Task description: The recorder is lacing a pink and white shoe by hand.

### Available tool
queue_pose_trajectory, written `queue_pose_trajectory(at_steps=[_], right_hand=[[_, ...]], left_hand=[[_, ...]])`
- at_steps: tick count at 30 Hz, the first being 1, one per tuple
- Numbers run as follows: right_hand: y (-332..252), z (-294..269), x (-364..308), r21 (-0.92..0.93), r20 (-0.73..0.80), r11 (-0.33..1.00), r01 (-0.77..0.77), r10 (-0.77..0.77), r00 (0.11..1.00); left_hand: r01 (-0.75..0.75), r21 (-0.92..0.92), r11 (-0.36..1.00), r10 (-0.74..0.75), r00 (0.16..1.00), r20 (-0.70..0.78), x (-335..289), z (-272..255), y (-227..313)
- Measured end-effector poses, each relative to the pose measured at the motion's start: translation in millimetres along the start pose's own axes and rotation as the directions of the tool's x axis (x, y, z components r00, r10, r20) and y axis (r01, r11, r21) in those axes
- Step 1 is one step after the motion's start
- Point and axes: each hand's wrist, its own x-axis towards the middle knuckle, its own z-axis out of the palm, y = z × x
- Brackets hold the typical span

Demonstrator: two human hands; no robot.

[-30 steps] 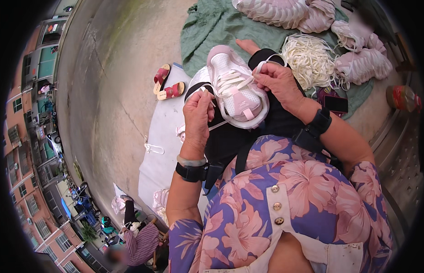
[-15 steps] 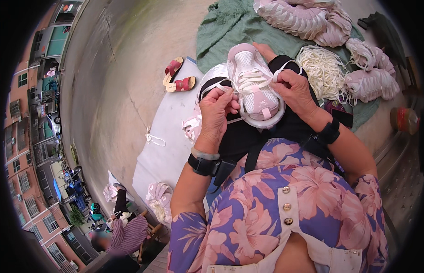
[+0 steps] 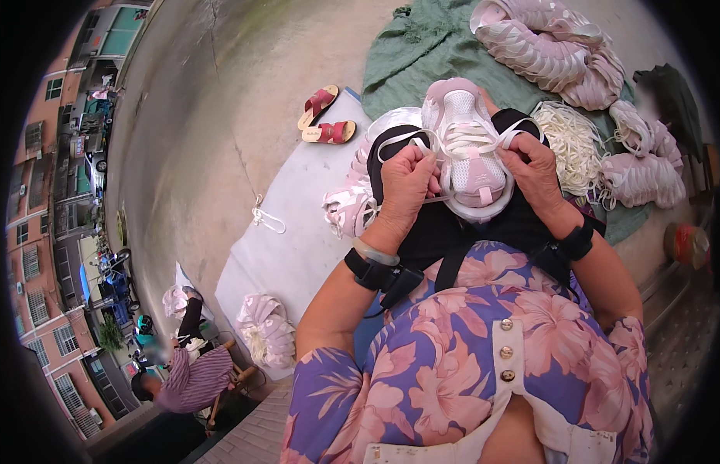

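Observation:
A pink and white sneaker (image 3: 460, 100) rests on my black-clad lap, its toe pointing away from me and its tongue with a pink pull tab towards me. White laces (image 3: 470, 138) cross its front. At the sneaker's left side my left hand (image 3: 406, 185) pinches one end of the shoelace, which loops up above the fingers. On the other side my right hand (image 3: 535, 174) pinches the other lace end between thumb and fingers, close to the eyelets. Both hands touch or nearly touch the sneaker's edges.
Loose white laces (image 3: 567, 147) are heaped to the right, by bundled pink-white shoe uppers (image 3: 642, 179). A larger bundle (image 3: 542, 54) lies on green cloth (image 3: 406, 62). Red sandals (image 3: 329, 132) stand at the white sheet's (image 3: 290, 201) far edge. Another person (image 3: 201, 379) sits lower left.
The whole view has shifted, so most nearby things appear farther right. Both hands keep their pinch on the laces, with little movement relative to the sneaker.

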Motion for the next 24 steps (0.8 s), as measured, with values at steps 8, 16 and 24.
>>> queue_pose_trajectory(at_steps=[8,16,24], right_hand=[[11.9,-4.1,-9.4,0.021,0.027,1.0,0.015,-0.015,1.0],[10.9,-1.6,-13.2,0.002,0.052,1.0,0.026,-0.026,0.998],[22.3,-12.7,-5.2,-0.065,-0.001,0.996,-0.06,0.06,0.998]], left_hand=[[-0.208,0.231,0.951,0.234,0.968,-0.09,6.6,11.8,-33.6],[-0.458,0.671,0.583,0.561,0.824,0.076,9.3,12.7,-36.3],[-0.47,0.649,0.598,0.585,0.809,0.048,21.7,17.9,-42.5]])
